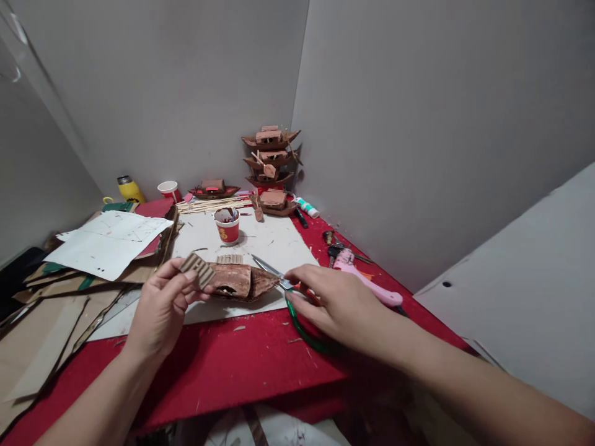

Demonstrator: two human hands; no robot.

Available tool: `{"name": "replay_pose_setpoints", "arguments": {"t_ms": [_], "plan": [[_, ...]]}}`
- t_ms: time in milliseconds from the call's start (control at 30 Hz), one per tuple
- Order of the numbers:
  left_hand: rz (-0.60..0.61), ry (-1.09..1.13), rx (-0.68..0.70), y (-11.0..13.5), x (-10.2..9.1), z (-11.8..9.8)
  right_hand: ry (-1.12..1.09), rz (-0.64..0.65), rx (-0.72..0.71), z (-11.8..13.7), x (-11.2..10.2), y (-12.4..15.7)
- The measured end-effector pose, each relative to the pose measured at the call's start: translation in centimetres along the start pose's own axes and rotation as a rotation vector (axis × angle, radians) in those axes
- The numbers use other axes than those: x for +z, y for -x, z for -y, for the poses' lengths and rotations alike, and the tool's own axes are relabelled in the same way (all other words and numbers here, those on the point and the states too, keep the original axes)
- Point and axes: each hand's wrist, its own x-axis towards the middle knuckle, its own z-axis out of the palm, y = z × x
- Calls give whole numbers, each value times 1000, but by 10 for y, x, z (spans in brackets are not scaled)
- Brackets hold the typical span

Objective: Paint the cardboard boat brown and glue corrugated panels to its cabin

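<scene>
Two hands at a small cardboard boat

The left hand (162,306) pinches a short corrugated strip (198,268) between thumb and fingertips and holds it tilted, just at the left end of the cardboard boat (242,282). The boat lies on the front edge of a white sheet (279,244), with its pointed end to the right. The right hand (334,303) lies over the handles of the scissors (268,268), fingers stretched toward the pivot; I cannot tell if it really grips them. One green handle loop shows under the palm, and the blades point away to the left, just behind the tip of the boat.

A second ribbed piece (229,259) lies flat behind the boat. Further back stands a red paper cup (227,227), and a pink glue gun (367,279) lies to the right of the hand. The red desk (232,365) carries all of this. Cardboard sheets (56,322) are piled at the left, and a stack of finished boats (271,158) stands in the corner
</scene>
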Motion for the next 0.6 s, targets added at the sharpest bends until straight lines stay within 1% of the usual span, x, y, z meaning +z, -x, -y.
{"name": "replay_pose_setpoints", "arguments": {"t_ms": [67,100,167,233,367,467,600], "plan": [[-48,5,68,-1,-3,-7,267,108,40,-3,-2,8],[-70,3,109,-1,-4,-11,353,164,62,-4,-2,11],[-111,7,185,0,-8,-16,454,253,109,-5,3,16],[-131,13,218,1,-10,-20,496,297,128,-6,8,19],[-108,5,168,3,-10,-18,469,320,120,-7,15,19],[-67,11,129,5,-9,-15,405,319,155,-8,16,17],[-20,16,111,5,-9,-12,251,267,215,-12,15,22]]}}
